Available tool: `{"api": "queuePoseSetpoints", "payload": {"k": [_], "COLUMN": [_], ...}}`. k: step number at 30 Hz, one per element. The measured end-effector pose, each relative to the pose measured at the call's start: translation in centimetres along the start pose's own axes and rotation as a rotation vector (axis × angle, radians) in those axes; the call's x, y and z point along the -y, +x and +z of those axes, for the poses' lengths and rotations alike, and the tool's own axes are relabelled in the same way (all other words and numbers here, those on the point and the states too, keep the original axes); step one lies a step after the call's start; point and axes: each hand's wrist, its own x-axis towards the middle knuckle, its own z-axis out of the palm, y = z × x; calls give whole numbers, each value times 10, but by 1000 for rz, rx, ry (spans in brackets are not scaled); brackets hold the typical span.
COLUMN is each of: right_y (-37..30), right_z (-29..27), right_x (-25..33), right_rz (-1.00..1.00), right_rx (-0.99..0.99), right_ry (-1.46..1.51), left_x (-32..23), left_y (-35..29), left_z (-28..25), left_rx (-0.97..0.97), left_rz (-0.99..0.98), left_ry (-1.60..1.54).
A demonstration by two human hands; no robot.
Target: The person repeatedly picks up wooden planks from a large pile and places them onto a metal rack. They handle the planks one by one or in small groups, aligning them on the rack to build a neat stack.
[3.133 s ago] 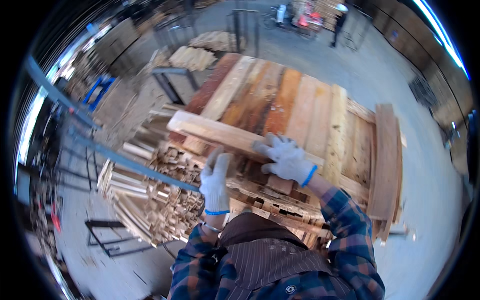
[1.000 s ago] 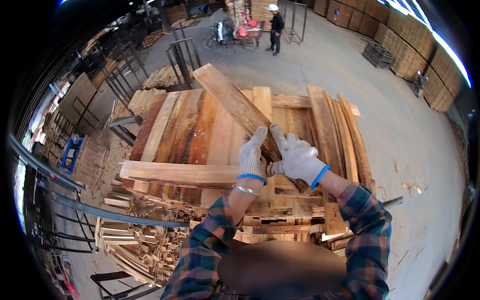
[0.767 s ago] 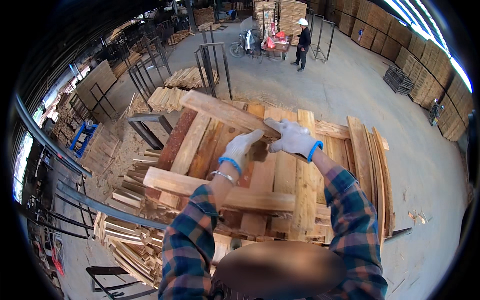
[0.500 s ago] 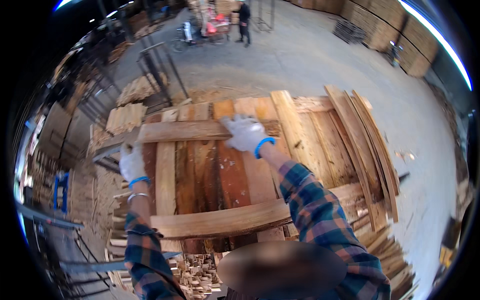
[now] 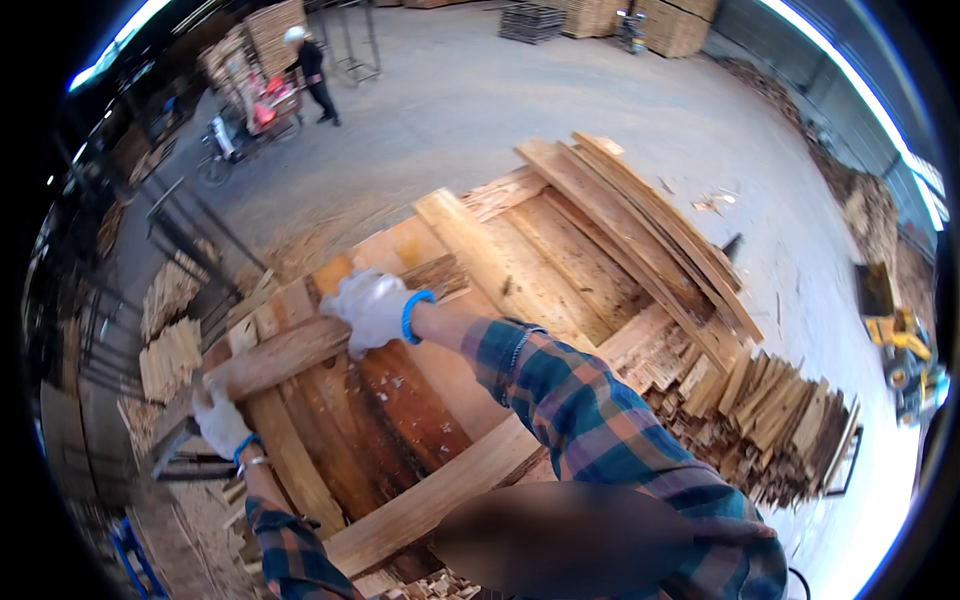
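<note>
A rough wooden board point(image 5: 285, 358) lies crosswise over a layer of planks point(image 5: 400, 400) on the stack. My right hand point(image 5: 368, 308), in a white glove with a blue band at the wrist, is closed over the board near its middle. At the board's left end is my left hand point(image 5: 220, 420), gloved too, its fingers curled at the near edge and partly blurred. A second board point(image 5: 440, 490) crosses the planks nearer to me, touched by neither hand. A light plank point(image 5: 480, 245) lies lengthwise right of my right hand.
Several long boards point(image 5: 640, 240) lie slanted on the stack's right side. Beyond them is a pile of cut strips point(image 5: 785, 420). Dark metal posts point(image 5: 200, 240) stand at the left. Farther off, a person point(image 5: 315, 80) is beside a loaded cart point(image 5: 265, 105). A yellow loader point(image 5: 900, 345) is far right.
My view has swung to the right, so the stack appears turned and farther left. My right hand's spread fingers have curled over the board. My left hand stays by the board's left end.
</note>
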Motion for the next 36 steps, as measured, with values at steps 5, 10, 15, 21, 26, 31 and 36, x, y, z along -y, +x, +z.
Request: {"api": "queuePoseSetpoints", "payload": {"k": [5, 10, 15, 21, 26, 31, 36], "right_y": [-62, -147, -129, -100, -191, -276, -293], "right_z": [4, -35, 21, 22, -32, -26, 27], "right_x": [1, -43, -15, -15, -42, -91, -124], "right_rz": [33, 252, -58, 6, 190, 891, 910], "right_rx": [26, 55, -148, -137, -200, -154, -254], "right_ry": [46, 210, -61, -11, 83, 69, 205], "left_x": [-28, -22, -127, -169, -245, -349, -299], "left_y": [-11, -11, -84, -104, -136, -231, -253], "left_z": [-6, 1, -11, -11, -1, 27, 82], "left_rx": [-114, 178, 614, 747, 542, 641, 624], "left_rz": [267, 620, 1206, 1169, 1541, 1343, 1348], "left_ry": [235, 31, 146, 203, 79, -268, -174]}}
